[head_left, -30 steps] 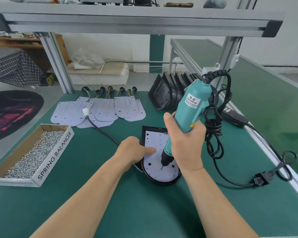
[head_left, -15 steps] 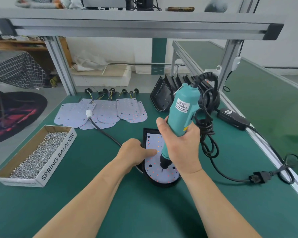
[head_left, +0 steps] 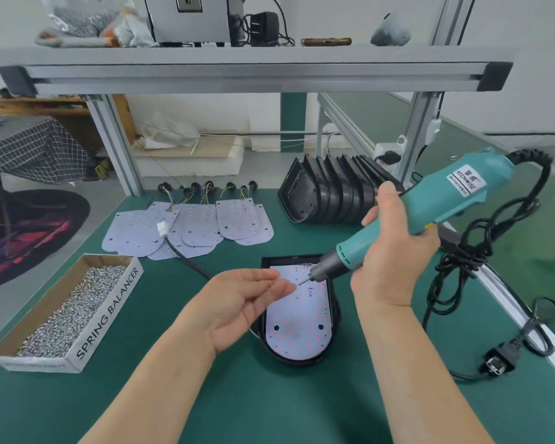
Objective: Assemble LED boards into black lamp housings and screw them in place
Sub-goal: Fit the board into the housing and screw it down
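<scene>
Two hands work above the black lamp housing (head_left: 333, 315), which lies flat on the green desk (head_left: 269, 395) with the white, round-ended LED board (head_left: 297, 315) seated inside it.

In the head view, the right hand (head_left: 388, 251) has its fingers wrapped round the teal electric screwdriver (head_left: 430, 213), slanted so that the bit hangs over the housing's far end. The left hand (head_left: 237, 302) is palm-up just left of the housing, fingers loose and nearly straight, tips beside the bit. A small screw seems to sit at the bit's tip, but it is too small to be sure.

A screw poorly seated on the bit could drop among the LEDs. Neither hand steadies the housing, so pressing down might shift the board off its holes. A slanted bit could also slip and scar the board.

Left of the housing, an open cardboard box (head_left: 106, 315) holds a heap of small silver screws (head_left: 74, 309). Beyond the housing lie fanned spare white boards (head_left: 189, 225), and a row of empty black housings (head_left: 330, 200) stands on edge.
</scene>
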`<action>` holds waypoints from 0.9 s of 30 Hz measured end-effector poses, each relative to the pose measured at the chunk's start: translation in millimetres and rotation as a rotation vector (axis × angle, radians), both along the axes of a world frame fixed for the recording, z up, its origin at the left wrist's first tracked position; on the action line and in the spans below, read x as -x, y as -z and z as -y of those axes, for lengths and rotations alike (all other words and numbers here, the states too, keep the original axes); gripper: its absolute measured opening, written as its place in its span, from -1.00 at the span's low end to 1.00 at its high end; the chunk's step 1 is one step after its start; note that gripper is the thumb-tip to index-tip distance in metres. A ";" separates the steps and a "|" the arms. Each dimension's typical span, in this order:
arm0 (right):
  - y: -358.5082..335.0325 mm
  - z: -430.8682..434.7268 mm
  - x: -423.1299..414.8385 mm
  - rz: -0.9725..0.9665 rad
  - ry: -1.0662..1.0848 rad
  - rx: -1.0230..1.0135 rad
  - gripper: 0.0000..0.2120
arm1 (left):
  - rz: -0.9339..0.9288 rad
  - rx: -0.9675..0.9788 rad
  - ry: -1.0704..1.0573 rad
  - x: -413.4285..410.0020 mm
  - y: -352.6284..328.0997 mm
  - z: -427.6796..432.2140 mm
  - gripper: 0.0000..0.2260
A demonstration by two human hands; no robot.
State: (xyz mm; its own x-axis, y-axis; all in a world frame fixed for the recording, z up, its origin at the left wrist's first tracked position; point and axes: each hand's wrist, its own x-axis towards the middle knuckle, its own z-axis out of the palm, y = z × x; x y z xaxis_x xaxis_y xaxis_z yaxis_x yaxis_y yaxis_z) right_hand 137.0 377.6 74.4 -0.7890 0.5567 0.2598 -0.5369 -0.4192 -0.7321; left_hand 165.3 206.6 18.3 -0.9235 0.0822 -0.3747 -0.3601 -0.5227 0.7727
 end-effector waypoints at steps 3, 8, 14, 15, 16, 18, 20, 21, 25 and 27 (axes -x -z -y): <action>-3.6 1.9 2.4 -0.007 0.004 0.051 -0.74 | 0.044 -0.018 0.031 0.0 1.2 -8.2 -0.90; -5.7 4.7 6.0 -0.005 -0.012 0.073 -0.64 | 0.119 -0.019 0.027 4.3 6.4 -15.2 -0.85; -3.9 5.6 10.3 0.028 -0.027 0.073 -0.68 | 0.130 -0.190 0.028 5.3 7.6 -12.3 -0.82; -3.8 6.1 10.8 0.030 -0.027 0.072 -0.68 | 0.129 -0.199 0.040 5.5 7.8 -12.1 -0.82; -3.7 6.7 11.2 0.030 -0.029 0.072 -0.68 | 0.130 -0.207 0.048 5.6 7.9 -12.3 -0.82; -3.2 7.9 11.9 0.035 -0.031 0.069 -0.69 | 0.132 -0.217 0.064 5.9 7.1 -13.7 -0.84; -1.8 8.7 12.7 0.043 -0.032 0.058 -0.70 | 0.134 -0.228 0.075 6.8 7.2 -14.9 -0.86; -1.3 8.8 13.0 0.044 -0.032 0.053 -0.70 | 0.137 -0.238 0.078 7.2 7.2 -15.4 -0.86; -1.2 8.5 12.2 0.033 -0.033 0.052 -0.68 | 0.140 -0.261 0.069 7.5 7.6 -15.8 -0.87; -1.3 8.2 12.2 0.028 -0.033 0.066 -0.68 | 0.132 -0.250 0.068 7.6 7.6 -15.7 -0.85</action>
